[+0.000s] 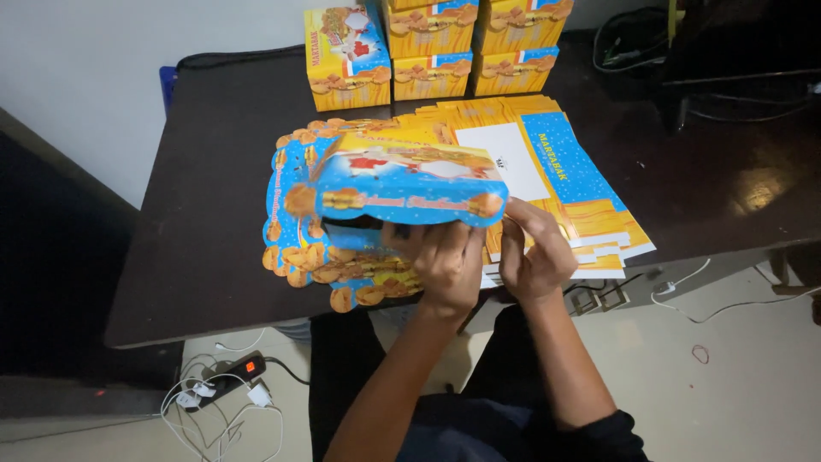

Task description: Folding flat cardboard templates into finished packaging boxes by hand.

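Observation:
A half-folded blue and yellow cardboard box (389, 192) with food pictures lies at the near edge of the dark table (205, 214). My left hand (445, 265) grips its front wall from below, fingers tucked under the flap. My right hand (534, 252) pinches the right end of that flap, thumb on top. Under and beside the box sits a stack of flat unfolded box blanks (556, 180), spread toward the right.
Several finished yellow and blue boxes (428, 51) stand stacked at the table's far edge. Cables (633, 38) lie at the back right. On the floor are a power strip with chargers (231, 381) and a white cord (710, 304).

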